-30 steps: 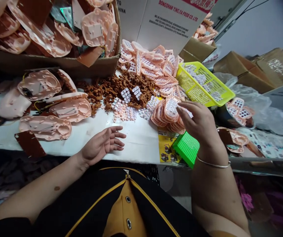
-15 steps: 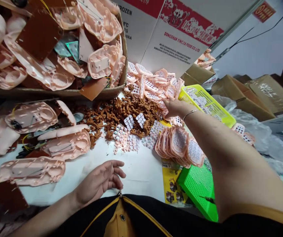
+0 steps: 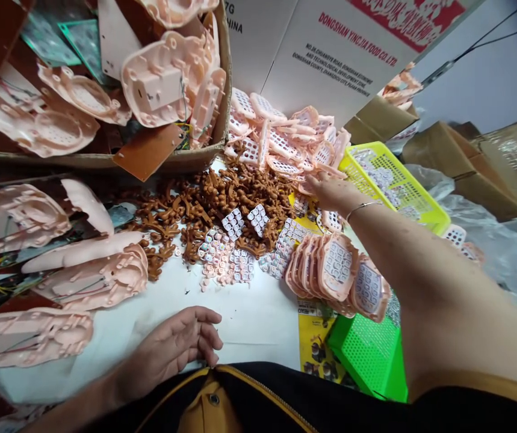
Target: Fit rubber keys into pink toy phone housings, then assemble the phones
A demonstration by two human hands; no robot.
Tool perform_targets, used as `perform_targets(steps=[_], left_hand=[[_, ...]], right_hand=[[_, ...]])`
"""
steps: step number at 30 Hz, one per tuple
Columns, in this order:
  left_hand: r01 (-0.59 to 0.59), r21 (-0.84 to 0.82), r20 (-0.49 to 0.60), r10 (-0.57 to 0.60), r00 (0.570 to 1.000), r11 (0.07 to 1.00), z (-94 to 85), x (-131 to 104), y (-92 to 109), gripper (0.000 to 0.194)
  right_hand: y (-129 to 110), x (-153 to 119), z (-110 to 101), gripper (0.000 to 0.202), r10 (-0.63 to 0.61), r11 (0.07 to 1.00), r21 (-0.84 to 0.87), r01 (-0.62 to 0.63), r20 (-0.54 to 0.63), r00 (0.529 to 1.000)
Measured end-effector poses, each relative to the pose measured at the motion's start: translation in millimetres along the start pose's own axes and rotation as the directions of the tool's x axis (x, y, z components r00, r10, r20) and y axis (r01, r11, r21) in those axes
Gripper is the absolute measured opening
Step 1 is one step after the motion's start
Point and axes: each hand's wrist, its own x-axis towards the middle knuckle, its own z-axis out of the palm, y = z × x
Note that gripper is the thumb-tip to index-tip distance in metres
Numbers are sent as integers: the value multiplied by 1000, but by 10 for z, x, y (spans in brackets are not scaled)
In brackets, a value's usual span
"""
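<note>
My left hand (image 3: 177,343) hovers over the white table near my jacket, palm turned inward, fingers apart and holding nothing. My right arm reaches forward, and my right hand (image 3: 330,189) is at the edge of a heap of pink perforated panels (image 3: 280,141); its fingertips are partly hidden there, so its grip is unclear. Left of that hand lies a pile of small brown parts (image 3: 240,195). White keypads (image 3: 242,264) and small pink buttons (image 3: 217,258) lie before the pile. A row of pink panels with keypads (image 3: 321,264) leans together below my right wrist.
A cardboard box (image 3: 195,159) of pink shells and circuit boards stands at the upper left. More opened shells (image 3: 100,270) lie below it. On the right are a yellow basket (image 3: 425,204), a green basket (image 3: 366,349), plastic bags and cardboard boxes (image 3: 466,168).
The view has moved closer and shifted, so the left box and shells sit further left. My right hand still reaches to the pink heap; my left hand stays near the jacket, open.
</note>
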Motion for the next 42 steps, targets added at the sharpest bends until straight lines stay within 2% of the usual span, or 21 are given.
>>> perform_targets(steps=[4, 7, 13, 16, 20, 22, 24, 26, 29, 32, 37, 42], left_hand=[[-5, 10, -6, 5, 1000, 1000, 39, -5, 22, 30], [-4, 36, -41, 6, 999, 999, 77, -16, 45, 29], [-30, 71, -33, 33, 999, 997, 145, -39, 83, 32], [-31, 97, -70, 38, 997, 995, 179, -50, 97, 34], [-27, 116, -92, 37, 995, 993, 195, -35, 102, 45], [-29, 122, -96, 41, 995, 992, 196, -22, 104, 51], [-39, 126, -104, 52, 993, 991, 197, -13, 109, 53], [-44, 132, -111, 59, 992, 990, 200, -10, 113, 54], [-53, 141, -108, 68, 992, 989, 204, -17, 112, 53], [-71, 143, -96, 86, 992, 987, 202, -25, 102, 49], [-103, 143, -94, 117, 989, 984, 204, -27, 97, 48], [-114, 139, -99, 128, 987, 984, 207, -26, 102, 45]], right_hand=[[-28, -6, -141, 55, 19, 997, 76, -13, -69, 997], [-6, -46, -297, 50, 27, 994, 104, -17, -97, 995], [-69, -283, -583, 44, 68, 969, 246, -28, -156, 985], [-215, -417, -724, 45, 8, 936, 341, 86, -265, 964], [-501, -595, -853, 40, -123, 881, 366, 300, -436, 891], [-647, -685, -867, 37, -211, 853, 345, 393, -460, 863], [-764, -771, -861, 41, -278, 830, 342, 440, -430, 859], [-838, -848, -862, 52, -291, 822, 373, 431, -375, 880], [-890, -956, -910, 63, -258, 818, 457, 350, -252, 933], [-950, -1057, -990, 48, -252, 794, 527, 303, -169, 953], [-1170, -1163, -1032, 38, -103, 823, 522, 223, -249, 963], [-1383, -1212, -914, 17, 35, 838, 508, 197, -411, 911]])
